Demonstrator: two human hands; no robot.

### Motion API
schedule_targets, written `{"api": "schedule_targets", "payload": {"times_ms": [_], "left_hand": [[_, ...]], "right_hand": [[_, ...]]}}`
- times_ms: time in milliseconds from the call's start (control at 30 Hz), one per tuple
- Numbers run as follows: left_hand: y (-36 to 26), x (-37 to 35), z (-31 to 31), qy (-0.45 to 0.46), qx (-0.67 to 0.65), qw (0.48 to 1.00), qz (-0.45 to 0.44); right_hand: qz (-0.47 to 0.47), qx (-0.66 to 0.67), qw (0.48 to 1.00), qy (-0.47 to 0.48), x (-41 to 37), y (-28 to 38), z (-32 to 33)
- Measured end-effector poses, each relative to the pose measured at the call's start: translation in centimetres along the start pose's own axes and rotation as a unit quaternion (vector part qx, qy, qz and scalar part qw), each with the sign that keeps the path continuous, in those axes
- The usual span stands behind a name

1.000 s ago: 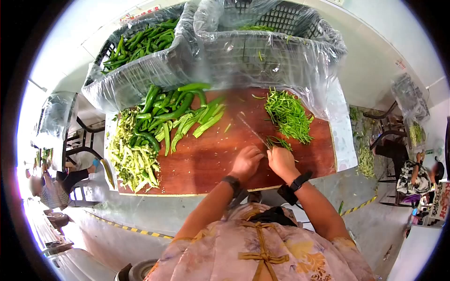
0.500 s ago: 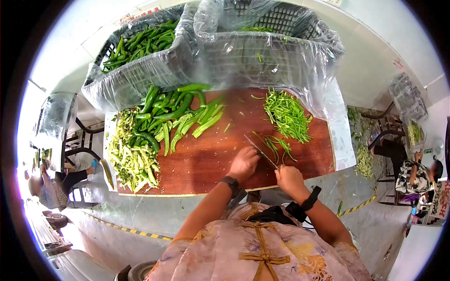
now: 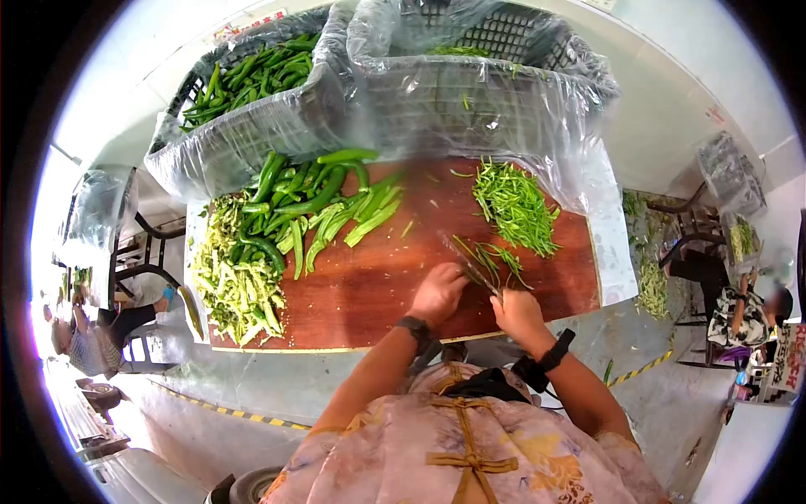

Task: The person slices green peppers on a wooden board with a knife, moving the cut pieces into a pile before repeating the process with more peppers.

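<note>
My right hand (image 3: 519, 312) is closed around the handle of a knife (image 3: 472, 267), whose blade is blurred and slants up and left over the board. Close against the blade's left side, my left hand (image 3: 439, 290) has its fingers curled down; what they press on is hidden. Several thin green pepper strips (image 3: 506, 259) lie just right of the blade. Beyond them is a heap of shredded green pepper (image 3: 514, 208). Whole and split green peppers (image 3: 311, 197) are piled at the board's back left, beside pale seedy pepper cores (image 3: 239, 286).
The reddish-brown board (image 3: 369, 294) spans the work area. Behind it stand a plastic-lined crate of whole green peppers (image 3: 256, 80) and another lined crate (image 3: 478, 97) with some green pieces. People sit at the far left (image 3: 92, 344) and far right (image 3: 739, 315).
The knife blade has shifted slightly and is more blurred, with my right hand moving a little on its handle. My left hand stays nearly in place.
</note>
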State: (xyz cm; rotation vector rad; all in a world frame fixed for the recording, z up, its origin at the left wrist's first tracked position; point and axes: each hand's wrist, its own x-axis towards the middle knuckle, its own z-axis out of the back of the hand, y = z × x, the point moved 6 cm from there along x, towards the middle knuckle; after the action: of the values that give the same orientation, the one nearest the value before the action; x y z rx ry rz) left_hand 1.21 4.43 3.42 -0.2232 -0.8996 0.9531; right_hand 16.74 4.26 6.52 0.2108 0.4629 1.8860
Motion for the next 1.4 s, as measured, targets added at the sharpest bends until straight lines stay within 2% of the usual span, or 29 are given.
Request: {"api": "schedule_targets", "payload": {"times_ms": [67,200,333,433,500,533,633,700,800,1067,1233,1333,1400], "left_hand": [[0.1,-0.1,-0.2,0.036,-0.006,0.999,0.010],[0.2,-0.3,-0.5,0.028,0.009,1.000,0.000],[-0.3,0.2,0.2,0.018,0.014,1.000,-0.009],[-0.2,0.2,0.0,0.013,0.009,1.000,-0.005],[0.0,0.1,0.0,0.013,0.007,1.000,-0.006],[0.0,0.1,-0.1,0.013,0.006,1.000,-0.006],[-0.1,0.0,-0.3,0.002,0.005,1.000,-0.009],[-0.3,0.0,0.0,-0.008,0.008,1.000,-0.008],[-0.4,0.1,0.0,0.005,0.011,1.000,-0.004],[-0.1,0.1,0.1,0.018,0.024,1.000,-0.010],[-0.2,0.2,0.3,-0.007,0.015,1.000,-0.013],[-0.3,0.3,0.1,-0.003,0.009,1.000,-0.008],[-0.2,0.3,0.1,-0.005,0.008,1.000,-0.007]], "right_hand": [[-0.010,-0.001,1.000,0.011,-1.5,-0.2,0.0],[-0.036,-0.011,0.999,0.038,-2.0,0.1,0.2],[-0.011,-0.007,0.999,0.039,-0.8,0.4,-0.4],[0.005,0.005,1.000,0.017,1.5,1.3,-1.6],[0.013,0.016,0.999,-0.033,3.0,1.7,-1.8],[-0.009,0.017,1.000,-0.020,3.4,1.4,-2.0],[0.001,0.033,0.996,-0.080,2.5,0.2,-1.2],[-0.003,0.026,0.996,-0.081,0.9,-0.4,-0.8],[-0.042,0.031,0.998,-0.020,-1.2,-0.3,-0.2],[-0.047,0.048,0.998,0.021,-1.9,0.7,-0.2],[-0.059,0.037,0.996,0.050,-1.1,0.8,-0.8],[-0.054,0.045,0.997,0.028,1.2,1.0,-2.4],[-0.013,0.044,0.999,-0.024,3.7,1.9,-2.8]]}}
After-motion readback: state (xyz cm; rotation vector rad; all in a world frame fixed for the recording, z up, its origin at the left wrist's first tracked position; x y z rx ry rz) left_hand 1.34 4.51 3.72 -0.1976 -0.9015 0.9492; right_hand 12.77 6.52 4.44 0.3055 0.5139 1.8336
